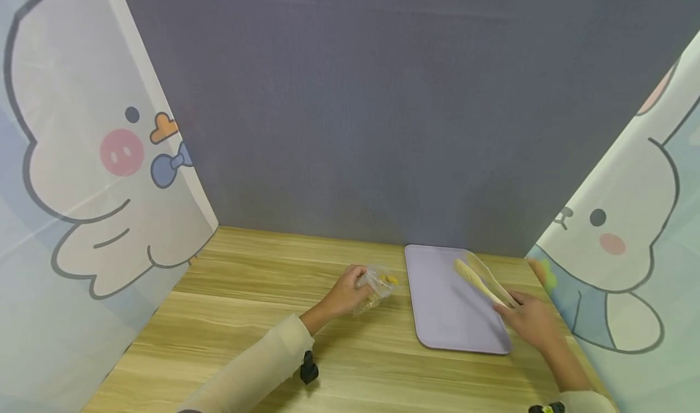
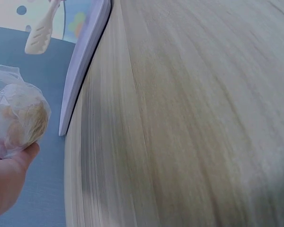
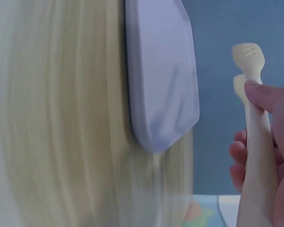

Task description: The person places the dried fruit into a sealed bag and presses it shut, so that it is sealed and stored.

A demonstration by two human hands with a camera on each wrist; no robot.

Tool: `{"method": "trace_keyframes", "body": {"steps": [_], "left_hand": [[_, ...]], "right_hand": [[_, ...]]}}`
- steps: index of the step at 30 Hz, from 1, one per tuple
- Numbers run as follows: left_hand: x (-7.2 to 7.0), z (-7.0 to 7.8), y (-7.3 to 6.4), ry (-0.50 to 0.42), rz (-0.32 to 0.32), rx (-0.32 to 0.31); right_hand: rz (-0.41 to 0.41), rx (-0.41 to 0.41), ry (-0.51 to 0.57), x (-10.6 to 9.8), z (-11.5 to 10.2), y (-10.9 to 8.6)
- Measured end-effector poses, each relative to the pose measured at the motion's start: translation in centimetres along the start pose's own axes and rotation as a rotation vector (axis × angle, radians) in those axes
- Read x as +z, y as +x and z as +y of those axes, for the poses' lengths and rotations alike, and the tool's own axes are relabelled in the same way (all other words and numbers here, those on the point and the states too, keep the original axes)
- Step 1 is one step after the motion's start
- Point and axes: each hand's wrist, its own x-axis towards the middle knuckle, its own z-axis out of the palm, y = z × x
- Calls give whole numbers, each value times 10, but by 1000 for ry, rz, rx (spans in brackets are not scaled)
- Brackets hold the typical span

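Note:
My left hand [image 1: 347,291] grips a clear plastic bag [image 1: 377,285] over the table, left of the tray. Something yellow and tan shows through the film; in the left wrist view the bag [image 2: 23,116] bulges round it, with the thumb along its lower side. At the right, my right hand [image 1: 530,319] holds pale cream tongs [image 1: 481,282], thumb on one arm and fingers curled round the other. Their two toothed heads point over the lilac tray [image 1: 445,303] and stand a little apart. In the right wrist view the tongs [image 3: 258,142] are raised above the tray surface.
The wood-grain table [image 1: 262,267] carries the tray near its right side. A dark grey panel [image 1: 350,115] rises along the back edge. Cartoon-printed sheets [image 1: 93,218] flank the table on the left and right.

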Motion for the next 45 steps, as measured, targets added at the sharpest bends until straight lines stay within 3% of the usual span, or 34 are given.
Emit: {"method": "trace_keyframes", "body": {"steps": [6, 16, 25, 29, 37, 45], "left_hand": [[-1, 1, -1, -3, -3, 6], [-1, 1, -1, -10, -7, 12], [-2, 1, -1, 0, -5, 22], [-2, 1, -2, -3, -1, 28], [-1, 1, 0, 13, 12, 13], [0, 0, 0, -3, 10, 2]], "right_hand": [[27, 48, -114, -4, 15, -4], [15, 129, -150, -3, 37, -7], [140, 270, -109, 18, 49, -11], [186, 293, -105, 25, 51, -12], [131, 322, -157, 31, 57, -14], [94, 336, -141, 35, 62, -15]]}}
